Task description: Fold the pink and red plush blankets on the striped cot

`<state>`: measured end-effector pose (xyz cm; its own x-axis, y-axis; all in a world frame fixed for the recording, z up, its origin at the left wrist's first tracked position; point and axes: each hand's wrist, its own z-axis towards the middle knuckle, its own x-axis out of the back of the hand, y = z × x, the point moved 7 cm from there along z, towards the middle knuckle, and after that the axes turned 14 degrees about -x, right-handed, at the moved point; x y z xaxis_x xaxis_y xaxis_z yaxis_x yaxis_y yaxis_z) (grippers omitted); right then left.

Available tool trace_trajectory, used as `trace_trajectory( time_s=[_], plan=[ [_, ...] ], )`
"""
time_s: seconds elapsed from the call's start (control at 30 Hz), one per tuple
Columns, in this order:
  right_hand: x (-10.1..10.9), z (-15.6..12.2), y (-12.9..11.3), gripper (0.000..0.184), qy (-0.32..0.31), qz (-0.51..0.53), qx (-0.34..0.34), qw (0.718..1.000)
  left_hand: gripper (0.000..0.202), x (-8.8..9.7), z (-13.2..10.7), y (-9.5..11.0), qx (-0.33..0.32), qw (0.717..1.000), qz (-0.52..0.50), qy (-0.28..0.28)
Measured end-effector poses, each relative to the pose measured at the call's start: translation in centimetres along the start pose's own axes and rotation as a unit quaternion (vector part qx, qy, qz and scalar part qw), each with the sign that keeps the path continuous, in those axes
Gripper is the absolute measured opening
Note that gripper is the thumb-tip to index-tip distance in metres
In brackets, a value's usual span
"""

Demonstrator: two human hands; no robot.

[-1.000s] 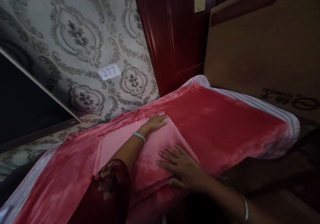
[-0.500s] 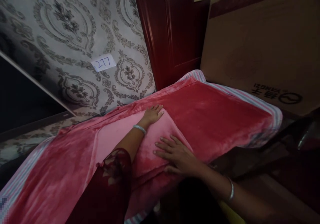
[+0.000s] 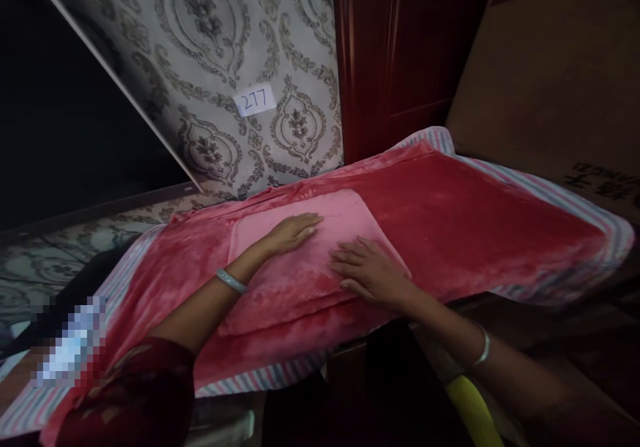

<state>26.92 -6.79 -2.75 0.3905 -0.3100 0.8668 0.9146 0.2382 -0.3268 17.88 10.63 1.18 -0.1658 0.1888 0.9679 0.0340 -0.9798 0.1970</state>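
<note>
A folded pink plush cloth (image 3: 345,208) lies in the middle of a larger red plush blanket (image 3: 480,220). My left hand (image 3: 294,232) rests flat on the folded cloth's upper middle, fingers stretched out and pointing right. Lower and to the right, my right hand (image 3: 373,272) lies on the same cloth near its right edge, its fingers spread. Neither hand grips anything. Under the red blanket, a striped cloth (image 3: 545,190) shows along the edges.
Patterned wallpaper with a paper label (image 3: 255,100) reading 277 stands behind. A dark red door (image 3: 395,54) and a large cardboard box (image 3: 550,80) are at the back right. A dark screen-like panel (image 3: 75,100) is on the left. Something yellow (image 3: 473,410) shows below.
The view has shifted, so the scene sits further right. My left hand has moved back from the folded cloth's far right edge to its middle. My right hand stays near the right edge.
</note>
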Motion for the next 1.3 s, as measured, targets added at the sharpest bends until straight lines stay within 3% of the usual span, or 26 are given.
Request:
trace_trajectory(
  time_s=[0.1, 0.2, 0.3, 0.4, 0.6, 0.77, 0.93, 1.07, 1.3],
  plan=[
    [-0.4, 2.5, -1.5, 0.041, 0.007, -0.016, -0.004, 1.0, 0.055, -1.1, -1.8, 0.5, 0.065, 0.997, 0.04, 0.011],
    [-2.1, 3.6, -0.7, 0.047, 0.017, -0.065, -0.068, 0.995, 0.056, -3.4, -3.0, 1.5, 0.121, 0.988, 0.094, 0.003],
    [-4.0, 3.2, 0.5, 0.056, 0.01, -0.095, -0.105, 0.99, 0.056, -5.4, -3.7, 2.3, 0.127, 0.983, 0.135, -0.003],
    [-5.1, 2.6, 1.1, 0.057, 0.001, -0.098, -0.108, 0.989, 0.056, -6.1, -3.9, 2.5, 0.126, 0.981, 0.149, 0.0],
    [-5.2, 2.9, 1.3, 0.057, -0.011, -0.086, -0.102, 0.991, 0.056, -5.6, -3.6, 2.6, 0.141, 0.981, 0.131, -0.007],
    [-3.9, 3.2, 2.7, 0.06, -0.066, -0.089, -0.119, 0.987, 0.056, -4.1, -3.8, 2.9, 0.157, 0.984, 0.07, -0.037],
    [-1.9, 1.1, 6.9, 0.059, -0.047, -0.111, -0.22, 0.968, 0.061, -2.4, -9.2, 3.6, 0.247, 0.964, 0.094, -0.029],
    [-2.3, -0.5, 8.6, 0.058, -0.007, -0.087, -0.232, 0.969, 0.059, -3.4, -13.4, 4.0, 0.298, 0.948, 0.115, -0.014],
    [-2.9, -0.8, 8.8, 0.058, 0.026, -0.075, -0.215, 0.973, 0.056, -3.8, -13.7, 4.4, 0.295, 0.946, 0.132, 0.027]
  ],
)
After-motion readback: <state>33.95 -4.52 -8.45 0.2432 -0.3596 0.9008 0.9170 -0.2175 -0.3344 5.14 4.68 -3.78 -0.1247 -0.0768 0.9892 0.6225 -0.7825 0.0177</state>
